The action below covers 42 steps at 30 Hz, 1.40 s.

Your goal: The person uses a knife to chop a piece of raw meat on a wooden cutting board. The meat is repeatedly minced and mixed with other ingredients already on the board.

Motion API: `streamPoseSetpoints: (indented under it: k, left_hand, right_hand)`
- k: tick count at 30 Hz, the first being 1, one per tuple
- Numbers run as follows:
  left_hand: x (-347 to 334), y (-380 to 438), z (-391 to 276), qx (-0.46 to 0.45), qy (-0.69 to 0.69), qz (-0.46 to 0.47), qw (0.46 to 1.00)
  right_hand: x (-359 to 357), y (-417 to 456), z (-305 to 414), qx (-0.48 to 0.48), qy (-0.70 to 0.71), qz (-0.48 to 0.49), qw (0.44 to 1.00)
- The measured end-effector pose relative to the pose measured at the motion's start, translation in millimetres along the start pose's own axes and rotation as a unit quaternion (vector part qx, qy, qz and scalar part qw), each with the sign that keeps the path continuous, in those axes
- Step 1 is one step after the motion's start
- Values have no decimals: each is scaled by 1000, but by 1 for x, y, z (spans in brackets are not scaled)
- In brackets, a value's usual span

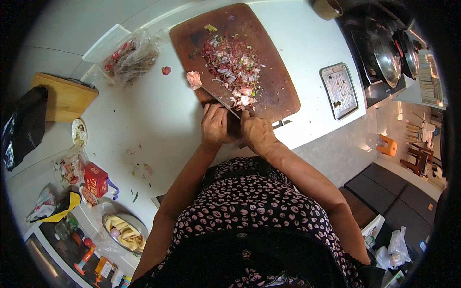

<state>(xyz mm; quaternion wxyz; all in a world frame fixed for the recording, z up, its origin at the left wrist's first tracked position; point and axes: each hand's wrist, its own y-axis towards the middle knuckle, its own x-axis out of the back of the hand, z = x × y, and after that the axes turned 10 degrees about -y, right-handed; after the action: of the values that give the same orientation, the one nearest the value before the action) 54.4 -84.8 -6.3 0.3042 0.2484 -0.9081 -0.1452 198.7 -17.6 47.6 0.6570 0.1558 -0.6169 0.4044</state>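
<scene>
A large brown cutting board [277, 86] lies on the white counter. On it is a spread pile of chopped dark red meat and chopped onion [230, 61], with pale, fatty bits [243, 98] at its near end. My right hand [258, 132] grips a knife at the board's near edge; its handle is hidden in the hand. The knife's blade [220, 102] slants up and left, and its far end meets a pale pink lump of meat or fat [194, 80]. My left hand [214, 124] is beside the blade with fingers curled; what its fingertips touch is hidden.
Left are a plastic bag [131, 61], a wooden board [68, 97], a red box [95, 179] and a metal bowl of pale yellow pieces [126, 234]. A small onion piece [166, 70] lies left of the cutting board. Right are a metal tray [339, 90] and a lidded pan [387, 57].
</scene>
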Motion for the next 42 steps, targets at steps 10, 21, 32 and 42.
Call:
streamPoseSetpoints:
  k: [10,21,32,42]
  left_hand:
    - [-4,-10,-2,45,-1,-35,998]
    - [-43,24,-15,224,-205,-92,948]
    - [-45,92,24,160,-151,-152,964]
    - [-38,108,-19,-10,5,-71,997]
  right_hand:
    - [9,-36,-73,62,-55,-10,997]
    - [82,32,-118,199,-213,-117,949]
    - [108,72,-102,80,110,-71,988]
    - [69,33,-108,-31,272,-105,956]
